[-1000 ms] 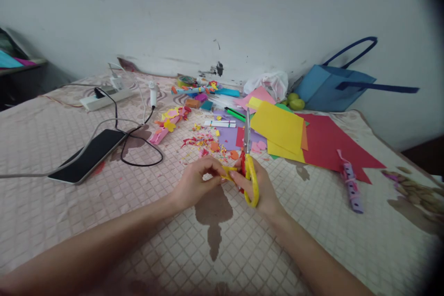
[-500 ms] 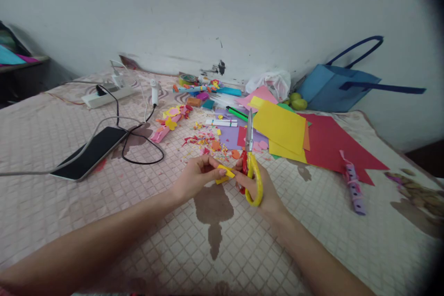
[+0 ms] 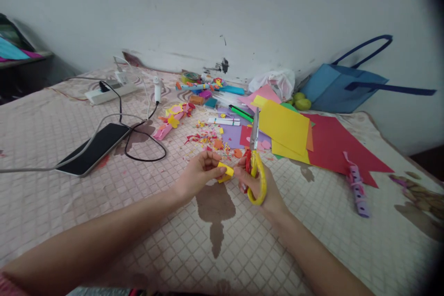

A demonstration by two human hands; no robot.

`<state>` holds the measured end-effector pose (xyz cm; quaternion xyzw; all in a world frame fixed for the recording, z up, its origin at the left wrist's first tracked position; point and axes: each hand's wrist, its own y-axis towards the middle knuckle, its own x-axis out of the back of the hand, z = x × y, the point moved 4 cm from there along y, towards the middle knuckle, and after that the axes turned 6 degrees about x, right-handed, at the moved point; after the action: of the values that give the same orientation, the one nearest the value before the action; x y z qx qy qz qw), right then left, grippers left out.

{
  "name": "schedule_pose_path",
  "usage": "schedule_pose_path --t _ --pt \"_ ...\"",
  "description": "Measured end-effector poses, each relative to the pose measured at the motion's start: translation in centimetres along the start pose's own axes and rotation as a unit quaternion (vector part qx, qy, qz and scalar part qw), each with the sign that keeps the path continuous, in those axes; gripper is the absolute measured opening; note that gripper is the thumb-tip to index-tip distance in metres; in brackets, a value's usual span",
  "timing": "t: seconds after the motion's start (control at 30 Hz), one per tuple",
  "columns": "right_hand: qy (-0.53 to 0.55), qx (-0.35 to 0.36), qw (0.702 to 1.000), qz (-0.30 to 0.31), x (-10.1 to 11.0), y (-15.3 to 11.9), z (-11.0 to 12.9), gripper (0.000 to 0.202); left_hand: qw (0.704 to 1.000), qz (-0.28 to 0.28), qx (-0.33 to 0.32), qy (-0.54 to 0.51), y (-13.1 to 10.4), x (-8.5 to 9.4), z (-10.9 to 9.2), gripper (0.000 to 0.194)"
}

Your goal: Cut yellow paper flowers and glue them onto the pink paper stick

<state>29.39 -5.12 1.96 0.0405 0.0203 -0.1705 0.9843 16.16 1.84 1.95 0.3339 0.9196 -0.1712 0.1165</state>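
Observation:
Between thumb and fingers, my left hand [image 3: 203,172] pinches a small folded piece of yellow paper [image 3: 226,171] above the cloth. My right hand [image 3: 265,187] is wrapped round scissors [image 3: 256,171] with yellow and red handles, their blades pointing away from me. Its thumb and fingertips are at the right edge of the yellow paper; whether they grip it too I cannot tell. Just beyond the hands lie many paper scraps [image 3: 208,141] in red, orange and yellow.
Yellow sheets [image 3: 286,127] and red sheets [image 3: 333,143] lie to the right, near a blue bag [image 3: 343,88]. A purple paper roll [image 3: 359,192] rests at far right. On the left are a black tablet-like device [image 3: 93,150], cables and a power strip [image 3: 111,94].
The view has shifted slightly, so the scene sits a little further right. My right fingertips have drawn slightly away from the left hand, baring more of the yellow paper's edge.

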Motion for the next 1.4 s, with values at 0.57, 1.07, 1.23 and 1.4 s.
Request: schedule_pose_path --t 0.57,1.07,1.23,1.4 --pt "0.001 -0.021 1.0 -0.006 0.0 0.1 -0.5 0.028 0.999 0.022 0.023 0.042 0.1 -0.3 0.9 0.029" --pt "0.113 -0.051 0.992 -0.008 0.4 0.3 -1.5 0.029 0.994 0.066 -0.061 0.058 0.7 0.3 0.1 0.021" --pt "0.046 -0.041 0.997 -0.048 0.2 0.1 -1.1 0.03 0.995 0.079 -0.033 0.055 0.4 -0.1 -0.5 0.024" --pt "-0.037 0.03 0.997 -0.062 -0.6 -0.3 0.2 0.027 0.997 0.032 0.008 0.076 0.2 0.0 -0.3 0.03"
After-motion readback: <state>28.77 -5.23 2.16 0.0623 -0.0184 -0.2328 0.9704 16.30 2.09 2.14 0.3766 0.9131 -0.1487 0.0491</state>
